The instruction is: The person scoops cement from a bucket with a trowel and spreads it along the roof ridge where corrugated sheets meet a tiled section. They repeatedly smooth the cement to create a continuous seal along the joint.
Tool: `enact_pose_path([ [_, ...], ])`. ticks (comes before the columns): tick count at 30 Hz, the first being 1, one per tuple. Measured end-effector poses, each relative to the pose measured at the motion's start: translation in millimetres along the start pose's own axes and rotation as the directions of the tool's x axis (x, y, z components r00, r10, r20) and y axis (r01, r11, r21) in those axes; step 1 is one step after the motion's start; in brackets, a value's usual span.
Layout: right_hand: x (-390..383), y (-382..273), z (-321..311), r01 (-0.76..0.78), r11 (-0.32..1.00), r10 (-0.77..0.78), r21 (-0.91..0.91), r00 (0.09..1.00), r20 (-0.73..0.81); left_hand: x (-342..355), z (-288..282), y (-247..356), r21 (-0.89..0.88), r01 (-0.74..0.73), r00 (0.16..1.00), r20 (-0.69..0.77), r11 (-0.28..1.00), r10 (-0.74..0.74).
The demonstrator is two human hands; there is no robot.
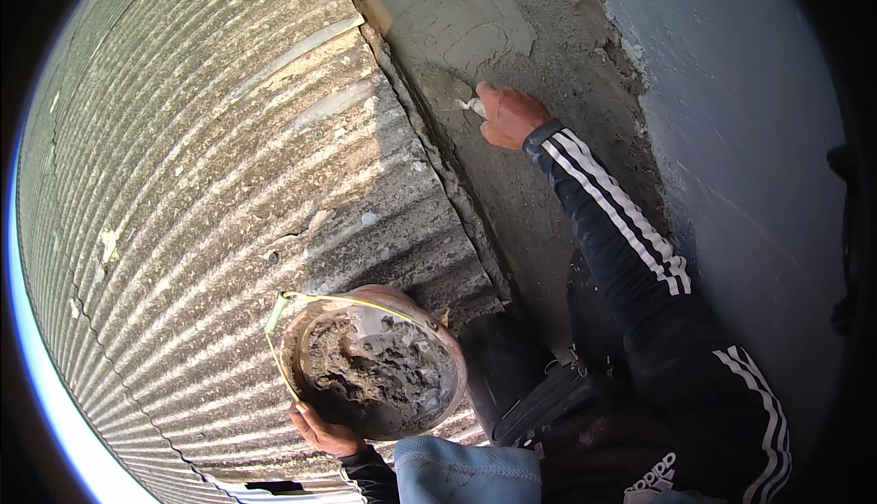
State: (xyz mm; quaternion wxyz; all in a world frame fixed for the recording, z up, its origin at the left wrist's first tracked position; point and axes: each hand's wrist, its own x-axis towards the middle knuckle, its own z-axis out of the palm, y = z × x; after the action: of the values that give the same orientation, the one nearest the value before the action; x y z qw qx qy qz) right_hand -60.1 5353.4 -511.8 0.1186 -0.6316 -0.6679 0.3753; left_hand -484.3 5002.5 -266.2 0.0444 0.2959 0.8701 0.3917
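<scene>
My right hand [512,117] is closed round the pale handle of a trowel [471,106] on a strip of grey mortar [470,24]; the trowel's blade is hard to make out against it. At the bottom, my left hand [322,431] grips the lower left rim of a reddish bucket [456,358]. Wet, lumpy grey mortar [375,376] fills much of the bucket. Its yellow wire handle with a pale green grip [274,312] leans over the left side.
A weathered corrugated roof [192,212] spreads across the left, its edge meeting the mortar strip. A smooth grey-blue wall [749,138] stands along the right, with a rough border. My dark-clothed legs [498,367] are beside the bucket. Bright sky shows at the far left rim.
</scene>
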Motion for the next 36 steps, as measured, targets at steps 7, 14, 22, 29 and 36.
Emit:
enact_pose_path([
  [7, -59, 8, 47, -0.010, 0.996, 0.014, -0.092, 0.999, 0.050, -3, 9, 13, 0.002, 0.008, 1.000, -0.004, 1.000, -0.008],
  [14, -147, 26, 60, -0.095, 0.986, 0.110, -0.137, 0.988, 0.109, -9, 14, 30, -0.168, -0.027, 0.986, 0.160, 0.985, 0.055],
  [22, -122, -4, 41, -0.096, 0.989, 0.097, -0.108, 0.995, 0.005, -4, 14, 24, -0.184, -0.099, 0.976, 0.176, 0.978, 0.132],
  [29, -165, 16, 19, -0.165, 0.971, 0.178, -0.172, 0.982, 0.061, -3, 20, 24, -0.333, -0.038, 0.971, 0.211, 0.942, 0.114],
  [36, -195, -118, -126, 0.087, 0.823, -0.303, 0.562, 0.903, 0.304, 0, 18, 16, -0.465, -0.020, 0.966, 0.220, 0.885, 0.138],
])
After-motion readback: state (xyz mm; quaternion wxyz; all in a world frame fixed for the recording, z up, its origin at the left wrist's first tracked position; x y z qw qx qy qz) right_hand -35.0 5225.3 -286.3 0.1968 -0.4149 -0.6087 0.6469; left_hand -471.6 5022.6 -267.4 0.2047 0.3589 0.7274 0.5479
